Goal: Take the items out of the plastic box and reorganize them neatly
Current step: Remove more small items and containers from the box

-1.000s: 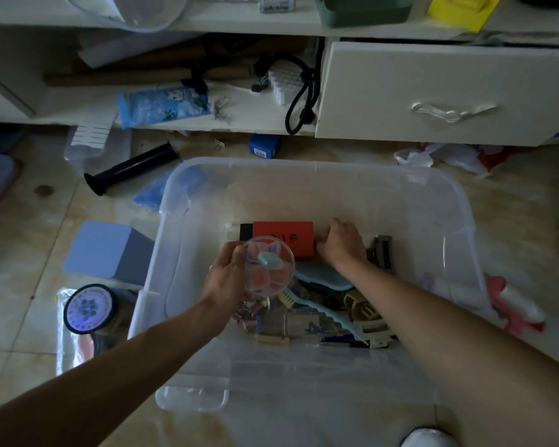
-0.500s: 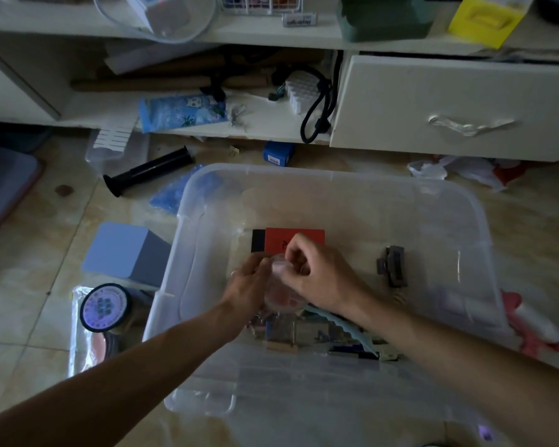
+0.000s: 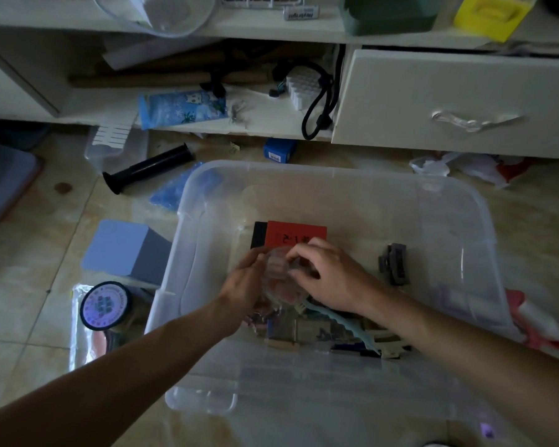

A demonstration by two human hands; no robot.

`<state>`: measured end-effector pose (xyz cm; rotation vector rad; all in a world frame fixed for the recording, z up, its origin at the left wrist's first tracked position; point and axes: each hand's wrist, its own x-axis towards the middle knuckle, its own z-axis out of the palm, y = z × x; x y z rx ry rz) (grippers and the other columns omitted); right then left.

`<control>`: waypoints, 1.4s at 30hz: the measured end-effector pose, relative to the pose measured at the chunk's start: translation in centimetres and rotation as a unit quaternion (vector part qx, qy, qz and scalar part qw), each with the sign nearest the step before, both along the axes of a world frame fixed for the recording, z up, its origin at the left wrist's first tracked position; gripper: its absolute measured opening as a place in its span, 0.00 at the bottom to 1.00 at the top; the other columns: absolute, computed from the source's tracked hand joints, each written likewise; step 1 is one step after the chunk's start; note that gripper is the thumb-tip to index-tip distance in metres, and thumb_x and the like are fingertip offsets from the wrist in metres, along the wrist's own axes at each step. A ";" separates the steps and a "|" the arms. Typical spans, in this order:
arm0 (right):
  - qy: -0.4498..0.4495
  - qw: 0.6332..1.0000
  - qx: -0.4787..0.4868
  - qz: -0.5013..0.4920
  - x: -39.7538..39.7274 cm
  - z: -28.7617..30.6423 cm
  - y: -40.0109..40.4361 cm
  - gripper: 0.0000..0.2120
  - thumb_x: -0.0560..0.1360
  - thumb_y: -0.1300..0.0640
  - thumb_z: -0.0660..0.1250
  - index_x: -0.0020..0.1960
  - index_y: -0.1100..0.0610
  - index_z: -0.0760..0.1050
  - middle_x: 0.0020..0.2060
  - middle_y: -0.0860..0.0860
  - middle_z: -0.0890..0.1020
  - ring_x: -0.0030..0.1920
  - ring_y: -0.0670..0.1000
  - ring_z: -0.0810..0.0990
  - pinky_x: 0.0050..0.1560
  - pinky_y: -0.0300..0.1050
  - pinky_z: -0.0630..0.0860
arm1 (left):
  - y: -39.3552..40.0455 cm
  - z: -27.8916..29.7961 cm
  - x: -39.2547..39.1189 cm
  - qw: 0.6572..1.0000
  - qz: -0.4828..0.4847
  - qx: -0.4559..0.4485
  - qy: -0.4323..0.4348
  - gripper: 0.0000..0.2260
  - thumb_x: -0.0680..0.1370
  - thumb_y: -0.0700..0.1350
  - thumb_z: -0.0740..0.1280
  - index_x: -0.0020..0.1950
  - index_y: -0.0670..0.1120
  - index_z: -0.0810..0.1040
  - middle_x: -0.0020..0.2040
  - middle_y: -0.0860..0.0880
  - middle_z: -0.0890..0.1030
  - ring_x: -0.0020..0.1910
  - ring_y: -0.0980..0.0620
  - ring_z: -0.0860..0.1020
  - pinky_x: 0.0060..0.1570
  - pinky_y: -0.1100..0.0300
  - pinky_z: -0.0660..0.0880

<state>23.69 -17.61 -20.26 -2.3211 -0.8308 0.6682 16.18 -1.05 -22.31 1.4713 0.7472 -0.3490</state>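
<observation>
A clear plastic box (image 3: 188,240) sits on the tiled floor below me. Both my hands are inside it. My left hand (image 3: 244,279) grips a small round clear container (image 3: 279,285) from the left, and my right hand (image 3: 331,279) curls over its top and right side. Behind the hands lies a red and black box (image 3: 291,233). A grey clip-like piece (image 3: 394,264) lies to the right. A heap of small items and a light blue wavy strip (image 3: 346,327) lies under my wrists.
Left of the box stand a blue-grey block (image 3: 123,250) and a round dark tin (image 3: 105,304) on a bag. A black tube (image 3: 149,167) and a small blue box (image 3: 279,150) lie behind. A pink and white bottle (image 3: 539,321) lies right. A white drawer (image 3: 455,101) fronts the cabinet.
My right hand left the red box and came over to the round container that my left hand holds. The container has sunk a little lower between both hands.
</observation>
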 end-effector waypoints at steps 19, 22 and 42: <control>0.044 0.998 0.026 0.028 -0.1 -0.4 -0.7 0.46 0.72 0.35 0.70 0.80 0.46 0.50 0.76 0.47 0.55 0.74 0.48 0.61 0.68 0.44 0.68 | -0.4 1.0 0.3 0.999 0.034 -0.035 -0.021 0.13 0.84 0.53 0.54 0.63 0.53 0.75 0.51 0.46 0.82 0.47 0.45 0.83 0.36 0.55 0.81; 0.053 0.997 -0.017 0.047 -0.7 -1.0 -0.5 0.57 0.65 0.37 0.78 0.80 0.42 0.43 0.78 0.46 0.47 0.75 0.50 0.58 0.68 0.47 0.69 | -0.6 1.2 0.4 0.999 0.017 -0.040 -0.012 0.13 0.84 0.53 0.53 0.63 0.55 0.74 0.51 0.49 0.81 0.48 0.46 0.82 0.35 0.57 0.81; -0.073 0.995 0.068 0.024 -3.5 -0.2 -0.4 0.52 0.65 0.45 0.80 0.79 0.53 0.56 0.70 0.54 0.66 0.68 0.51 0.69 0.64 0.44 0.75 | -0.8 3.3 -3.3 0.933 -0.216 0.261 -0.117 0.29 0.77 0.61 0.57 0.76 0.65 0.50 0.67 0.47 0.64 0.64 0.46 0.68 0.60 0.48 0.73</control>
